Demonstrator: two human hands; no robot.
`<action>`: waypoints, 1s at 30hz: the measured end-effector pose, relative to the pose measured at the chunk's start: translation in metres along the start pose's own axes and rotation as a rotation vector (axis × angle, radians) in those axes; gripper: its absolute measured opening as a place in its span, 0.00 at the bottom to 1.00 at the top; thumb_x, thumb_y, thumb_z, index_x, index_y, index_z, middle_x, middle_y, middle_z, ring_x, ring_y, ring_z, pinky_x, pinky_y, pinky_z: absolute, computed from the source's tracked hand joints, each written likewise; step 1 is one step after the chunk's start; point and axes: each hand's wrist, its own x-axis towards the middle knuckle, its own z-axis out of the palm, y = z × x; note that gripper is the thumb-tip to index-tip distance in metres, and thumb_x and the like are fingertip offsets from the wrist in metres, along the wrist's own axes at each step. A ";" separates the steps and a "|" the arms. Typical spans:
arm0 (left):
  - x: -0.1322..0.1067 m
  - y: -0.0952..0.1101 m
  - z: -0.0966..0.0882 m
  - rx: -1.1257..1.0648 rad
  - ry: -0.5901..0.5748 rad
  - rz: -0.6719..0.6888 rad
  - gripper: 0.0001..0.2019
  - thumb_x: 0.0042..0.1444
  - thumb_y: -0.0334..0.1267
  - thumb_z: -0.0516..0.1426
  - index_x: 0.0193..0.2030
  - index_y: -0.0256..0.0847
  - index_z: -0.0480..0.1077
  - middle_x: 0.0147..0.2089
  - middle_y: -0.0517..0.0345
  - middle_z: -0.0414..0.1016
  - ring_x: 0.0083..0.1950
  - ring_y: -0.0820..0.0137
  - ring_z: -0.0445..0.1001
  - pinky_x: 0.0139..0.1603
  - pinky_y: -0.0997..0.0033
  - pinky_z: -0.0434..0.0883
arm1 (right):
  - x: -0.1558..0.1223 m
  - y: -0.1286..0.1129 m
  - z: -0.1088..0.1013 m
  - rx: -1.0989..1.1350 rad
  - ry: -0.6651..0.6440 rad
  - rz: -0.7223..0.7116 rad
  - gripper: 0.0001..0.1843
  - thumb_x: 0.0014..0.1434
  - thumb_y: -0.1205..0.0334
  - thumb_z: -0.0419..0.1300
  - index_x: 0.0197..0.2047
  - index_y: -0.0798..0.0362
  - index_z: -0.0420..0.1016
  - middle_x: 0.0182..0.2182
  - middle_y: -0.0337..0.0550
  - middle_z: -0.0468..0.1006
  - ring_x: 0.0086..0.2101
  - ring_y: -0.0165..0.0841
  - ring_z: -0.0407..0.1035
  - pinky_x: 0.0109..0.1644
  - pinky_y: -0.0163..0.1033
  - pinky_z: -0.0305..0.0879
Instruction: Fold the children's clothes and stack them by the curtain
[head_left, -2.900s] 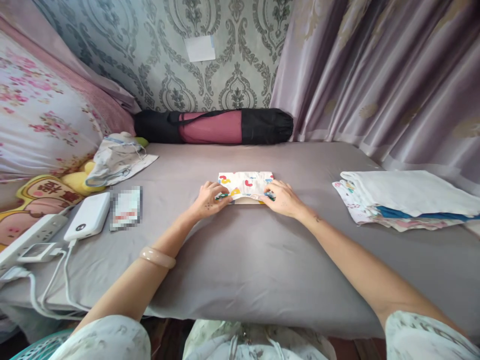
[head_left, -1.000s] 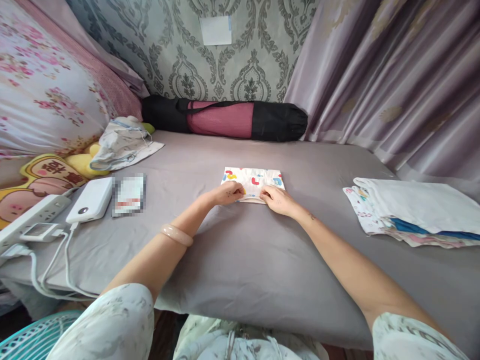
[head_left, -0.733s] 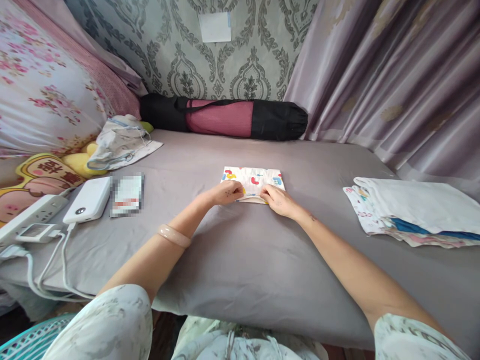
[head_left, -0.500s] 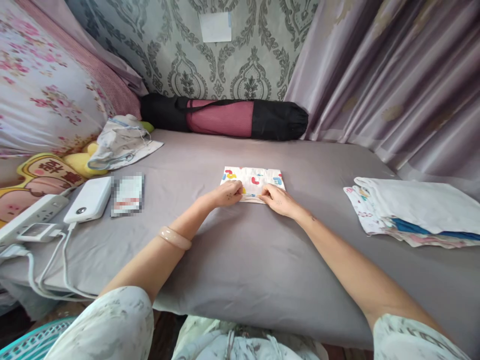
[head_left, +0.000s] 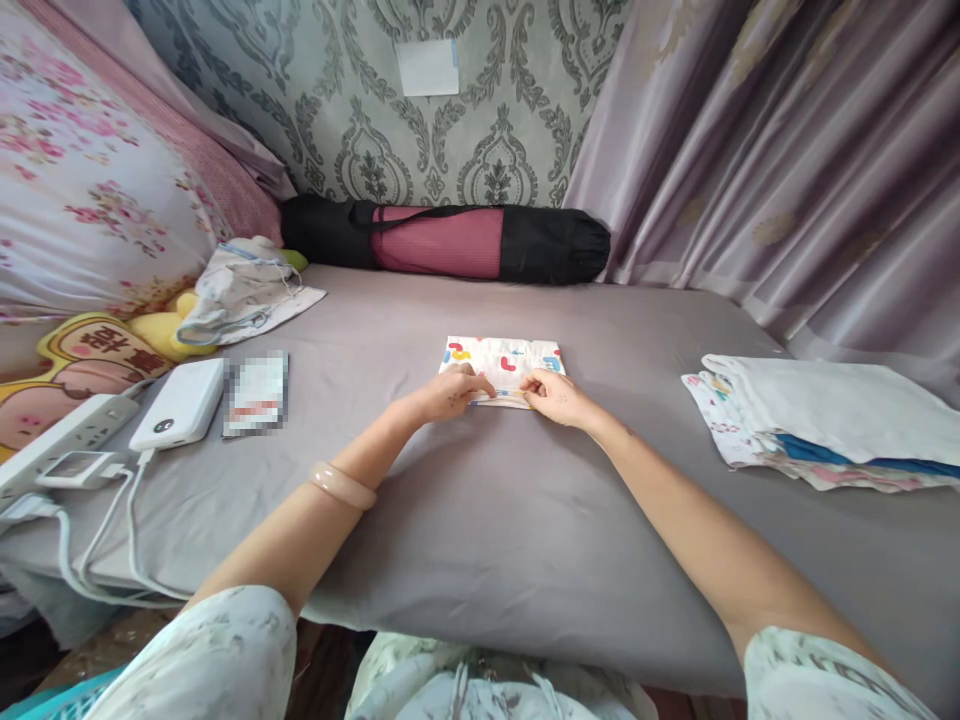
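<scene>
A small folded white cloth (head_left: 510,358) with red, yellow and blue shapes lies flat on the grey bedsheet in front of me. My left hand (head_left: 452,392) rests at its front left corner, the index finger stretched over the front edge. My right hand (head_left: 556,396) is closed at the front right, thumb and fingers pinching the cloth's folded edge. A pale bangle (head_left: 343,485) circles my left forearm.
At right lies a stack of folded cloths (head_left: 832,410). To the left are a white power bank (head_left: 180,405), a power strip (head_left: 71,440) with cables, a blurred packet (head_left: 256,392) and a crumpled cloth (head_left: 247,290). A black and pink rolled bag (head_left: 442,240) lies along the wall.
My left hand has loosened from its pinch, and its index finger now reaches out over the cloth's front edge. The right hand keeps its pinch. The view has shifted slightly.
</scene>
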 end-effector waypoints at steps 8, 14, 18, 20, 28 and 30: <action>-0.009 0.042 0.004 0.454 -0.061 0.117 0.16 0.52 0.23 0.50 0.45 0.35 0.73 0.45 0.42 0.68 0.47 0.58 0.62 0.45 0.59 0.65 | -0.001 -0.008 -0.001 -0.046 0.036 0.043 0.06 0.49 0.67 0.56 0.29 0.52 0.74 0.23 0.35 0.74 0.26 0.29 0.66 0.32 0.33 0.59; -0.012 0.052 0.011 0.416 -0.056 0.081 0.12 0.55 0.27 0.49 0.44 0.33 0.70 0.45 0.41 0.69 0.47 0.58 0.65 0.48 0.59 0.67 | -0.002 -0.008 -0.002 -0.008 0.072 0.101 0.07 0.47 0.68 0.57 0.30 0.52 0.75 0.24 0.36 0.75 0.27 0.30 0.67 0.32 0.33 0.61; -0.016 0.053 0.013 0.404 -0.027 0.090 0.12 0.58 0.30 0.48 0.44 0.32 0.69 0.46 0.41 0.69 0.49 0.57 0.66 0.53 0.58 0.65 | -0.005 -0.006 -0.001 -0.110 0.105 0.076 0.03 0.48 0.67 0.58 0.29 0.52 0.72 0.27 0.38 0.75 0.30 0.31 0.68 0.35 0.34 0.62; -0.017 0.053 0.013 0.374 -0.011 0.096 0.11 0.59 0.31 0.48 0.44 0.33 0.68 0.45 0.42 0.69 0.48 0.58 0.66 0.53 0.57 0.65 | -0.008 -0.009 0.000 -0.224 0.127 0.030 0.05 0.50 0.70 0.56 0.32 0.53 0.71 0.33 0.43 0.75 0.34 0.33 0.68 0.38 0.35 0.63; -0.016 0.049 0.012 0.339 0.046 0.068 0.14 0.59 0.33 0.48 0.49 0.37 0.69 0.46 0.46 0.69 0.48 0.59 0.65 0.51 0.57 0.66 | -0.007 -0.044 0.022 -0.304 0.103 -0.147 0.13 0.54 0.76 0.50 0.37 0.52 0.69 0.40 0.47 0.73 0.41 0.36 0.68 0.44 0.37 0.63; -0.016 0.046 0.011 0.312 0.057 0.057 0.13 0.60 0.33 0.48 0.47 0.38 0.71 0.46 0.47 0.69 0.46 0.60 0.65 0.50 0.58 0.66 | -0.003 -0.047 0.025 -0.212 0.100 -0.070 0.10 0.54 0.74 0.50 0.35 0.51 0.69 0.36 0.44 0.75 0.39 0.35 0.69 0.44 0.36 0.63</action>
